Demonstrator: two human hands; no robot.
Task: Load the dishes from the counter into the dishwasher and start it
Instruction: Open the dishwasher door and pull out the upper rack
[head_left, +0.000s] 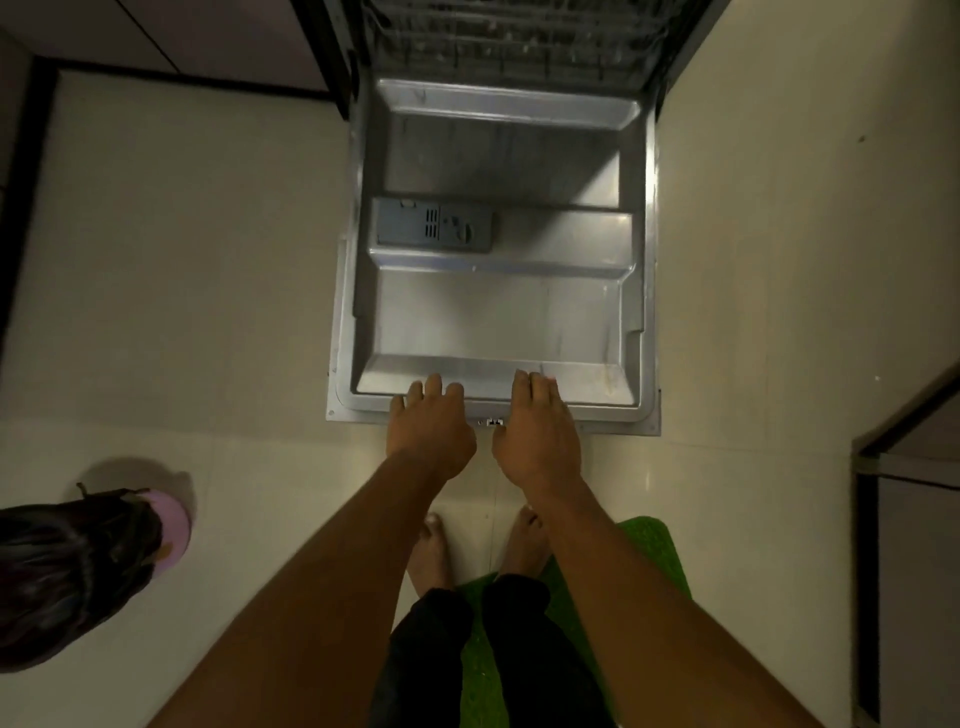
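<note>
Judging from the left across, you have a second person's head (67, 566) low at the frame's edge, well apart from the work and no part of it. Centre frame, the door (498, 312) lies fully down and flat, its steel liner bare, with the grey dispenser (434, 224) on the left half and its lid closed. Beyond the door, at the top of the view, the rack (509, 41) sits inside the tub; the part you can see looks bare, though it is dark and cut off. So you are at the very start: the machine is open and nothing more. No dishes are in view and the counter is out of frame, so every item is left to load, then the door to close and the cycle to start. Your left hand (431, 431) rests on the door's near edge, fingers slightly spread over the lip. Your right hand (537, 431) sits just beside it on the same edge, fingers together; neither holds anything. You stand partly on a green mat (654, 551), on the right.
</note>
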